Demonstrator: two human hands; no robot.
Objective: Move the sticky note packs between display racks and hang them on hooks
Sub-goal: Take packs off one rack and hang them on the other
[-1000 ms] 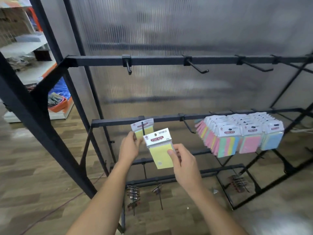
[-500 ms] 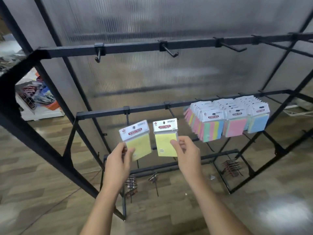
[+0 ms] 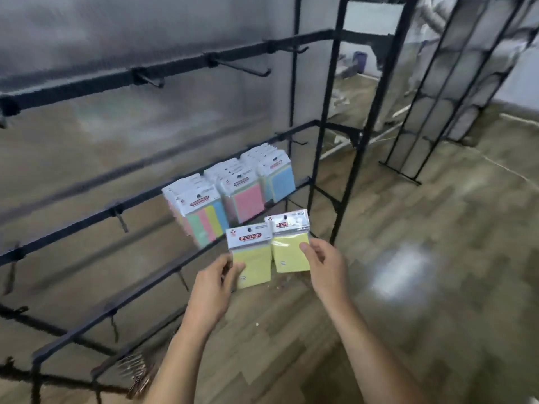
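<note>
My left hand [image 3: 211, 287] pinches a yellow sticky note pack [image 3: 250, 256] by its lower left edge. Beside it, my right hand [image 3: 323, 265] pinches a second yellow sticky note pack [image 3: 290, 243] at its right edge. Both packs are off the hooks and hang upright in the air in front of the black display rack [image 3: 145, 196]. Behind them, several packs of pastel sticky notes [image 3: 230, 193] hang on three hooks of the middle bar. Empty hooks [image 3: 245, 67] stick out from the upper bar.
A second black rack frame [image 3: 437, 91] stands to the right on the wooden floor [image 3: 408, 258]. A corrugated translucent panel [image 3: 116, 30] backs the near rack. Spare metal hooks [image 3: 137, 371] lie at the rack's base.
The view has swung to the right. Both hands carry their yellow packs away from the left hooks, now in front of the hanging pastel packs.
</note>
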